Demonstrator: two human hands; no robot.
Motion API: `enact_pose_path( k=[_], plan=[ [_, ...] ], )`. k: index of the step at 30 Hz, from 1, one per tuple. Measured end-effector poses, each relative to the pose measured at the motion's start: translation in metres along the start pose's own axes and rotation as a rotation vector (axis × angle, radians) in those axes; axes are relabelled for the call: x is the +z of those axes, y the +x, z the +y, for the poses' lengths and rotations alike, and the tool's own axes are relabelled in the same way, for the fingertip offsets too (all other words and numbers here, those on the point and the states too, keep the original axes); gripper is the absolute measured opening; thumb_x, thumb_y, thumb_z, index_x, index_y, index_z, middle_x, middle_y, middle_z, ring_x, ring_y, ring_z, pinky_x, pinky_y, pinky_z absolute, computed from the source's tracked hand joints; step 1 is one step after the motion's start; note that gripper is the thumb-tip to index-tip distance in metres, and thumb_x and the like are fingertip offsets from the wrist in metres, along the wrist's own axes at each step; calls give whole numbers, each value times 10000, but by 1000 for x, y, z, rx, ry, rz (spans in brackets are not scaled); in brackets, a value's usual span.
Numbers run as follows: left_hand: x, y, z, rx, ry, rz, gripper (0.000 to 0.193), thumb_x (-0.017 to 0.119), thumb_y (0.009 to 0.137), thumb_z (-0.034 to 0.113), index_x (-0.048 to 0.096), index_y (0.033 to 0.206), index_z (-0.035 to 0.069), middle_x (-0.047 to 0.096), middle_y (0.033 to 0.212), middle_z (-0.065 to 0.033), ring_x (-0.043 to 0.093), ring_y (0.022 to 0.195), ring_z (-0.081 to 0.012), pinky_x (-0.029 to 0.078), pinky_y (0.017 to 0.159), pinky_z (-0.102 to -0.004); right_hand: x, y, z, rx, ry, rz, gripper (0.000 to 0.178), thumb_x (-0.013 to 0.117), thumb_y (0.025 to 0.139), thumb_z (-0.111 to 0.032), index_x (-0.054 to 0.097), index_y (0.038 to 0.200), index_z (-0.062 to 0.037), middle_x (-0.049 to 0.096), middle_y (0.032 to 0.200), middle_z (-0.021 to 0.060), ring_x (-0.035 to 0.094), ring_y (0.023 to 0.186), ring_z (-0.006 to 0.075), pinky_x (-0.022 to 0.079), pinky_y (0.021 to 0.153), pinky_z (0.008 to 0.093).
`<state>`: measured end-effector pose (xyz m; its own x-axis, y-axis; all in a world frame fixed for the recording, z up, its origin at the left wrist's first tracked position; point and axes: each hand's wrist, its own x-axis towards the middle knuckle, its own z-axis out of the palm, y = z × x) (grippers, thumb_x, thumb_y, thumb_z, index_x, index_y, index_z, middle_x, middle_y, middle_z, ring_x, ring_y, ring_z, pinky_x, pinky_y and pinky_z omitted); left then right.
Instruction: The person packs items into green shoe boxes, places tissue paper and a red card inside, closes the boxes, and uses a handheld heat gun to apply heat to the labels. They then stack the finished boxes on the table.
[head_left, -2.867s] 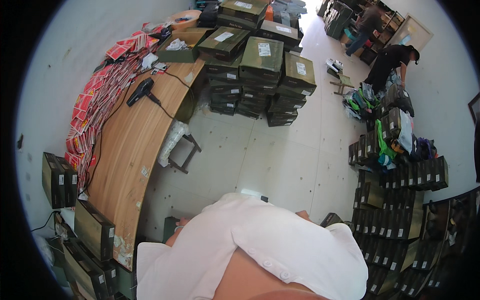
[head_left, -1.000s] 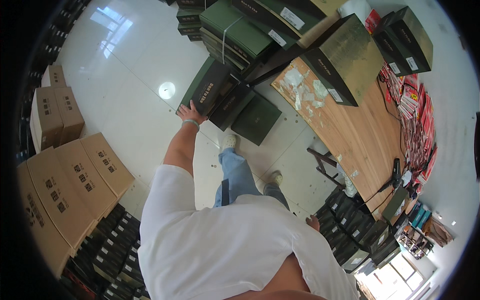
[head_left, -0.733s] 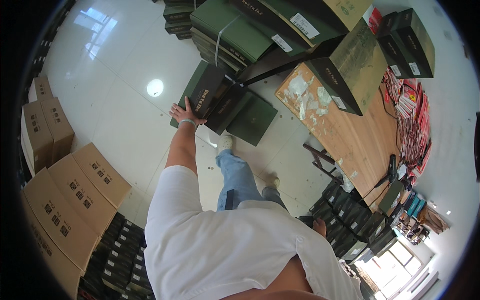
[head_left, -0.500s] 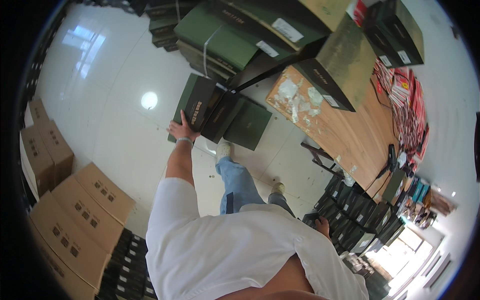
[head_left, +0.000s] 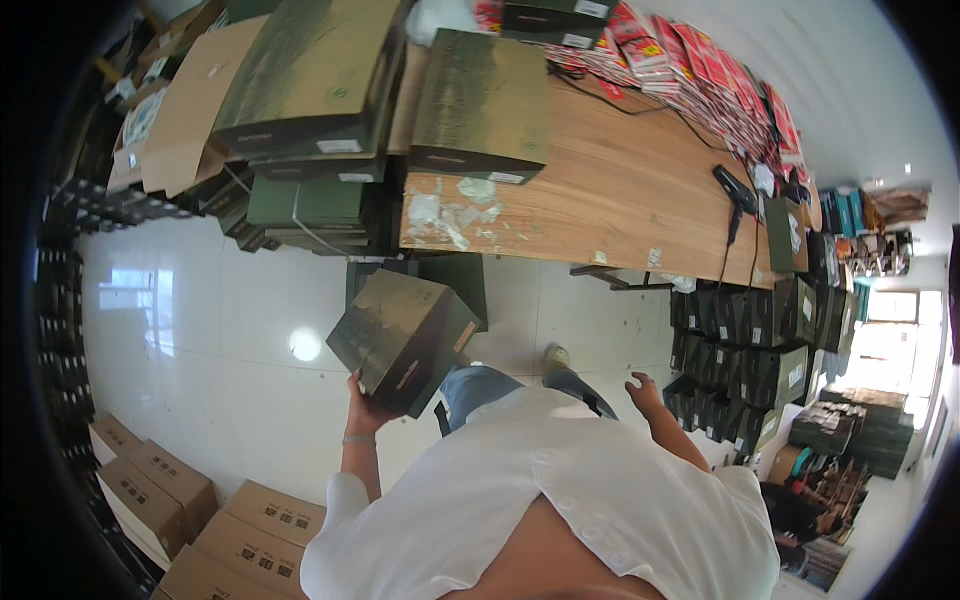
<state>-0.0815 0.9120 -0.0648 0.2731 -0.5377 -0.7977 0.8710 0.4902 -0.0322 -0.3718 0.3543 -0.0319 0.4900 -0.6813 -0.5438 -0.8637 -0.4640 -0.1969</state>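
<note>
A dark green box (head_left: pixel 385 325), shaped like a shoebox, is held tilted in the air by my left hand (head_left: pixel 368 405). The fingers grip its near left corner; part of the hand is hidden beneath the box. Behind it, more green boxes (head_left: pixel 465 285) stand on the floor by the table. My right hand (head_left: pixel 643 388) hangs at my right side with nothing in it, fingers apart, close to the stacked dark boxes (head_left: pixel 735 395).
A wooden table (head_left: pixel 600 200) bears a large green box (head_left: pixel 480 100), a hair dryer (head_left: pixel 737 195) and red packets (head_left: pixel 690 65). Green cartons (head_left: pixel 305 205) are piled left of it. Brown cartons (head_left: pixel 165 480) stand at the lower left. Someone in dark clothes (head_left: pixel 790 512) is at the far right.
My left hand has lifted the green box off the floor group and brought it nearer, tilted. My right hand has moved out from my side. The view has turned, showing more of the table.
</note>
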Motion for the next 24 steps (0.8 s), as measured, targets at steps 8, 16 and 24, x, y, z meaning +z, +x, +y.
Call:
enact_pose_path(
  k=[8, 16, 24],
  plan=[
    [63, -65, -87, 83, 112, -80, 869, 442, 780, 749, 533, 1370, 119, 595, 1308, -110, 594, 1135, -306, 485, 951, -479, 16, 79, 54, -61, 95, -60, 532, 678, 817, -360, 604, 1254, -67, 577, 1253, 268, 521, 1212, 412, 435, 1033, 447],
    [212, -71, -233, 222, 238, -66, 857, 470, 820, 707, 444, 1427, 101, 531, 1368, -147, 524, 1215, -344, 429, 995, -519, 8, 151, 192, 72, 303, -32, 539, 666, 794, -331, 613, 1237, -28, 621, 1189, 273, 587, 1145, 405, 475, 999, 436],
    [329, 20, -295, 423, 523, -190, 737, 554, 874, 584, 452, 1395, 74, 528, 1378, -145, 518, 1253, -314, 416, 1051, -488, 5, 168, 308, 220, 382, -11, 516, 661, 808, -299, 612, 1231, -9, 623, 1203, 255, 583, 1153, 396, 475, 990, 420]
  ],
)
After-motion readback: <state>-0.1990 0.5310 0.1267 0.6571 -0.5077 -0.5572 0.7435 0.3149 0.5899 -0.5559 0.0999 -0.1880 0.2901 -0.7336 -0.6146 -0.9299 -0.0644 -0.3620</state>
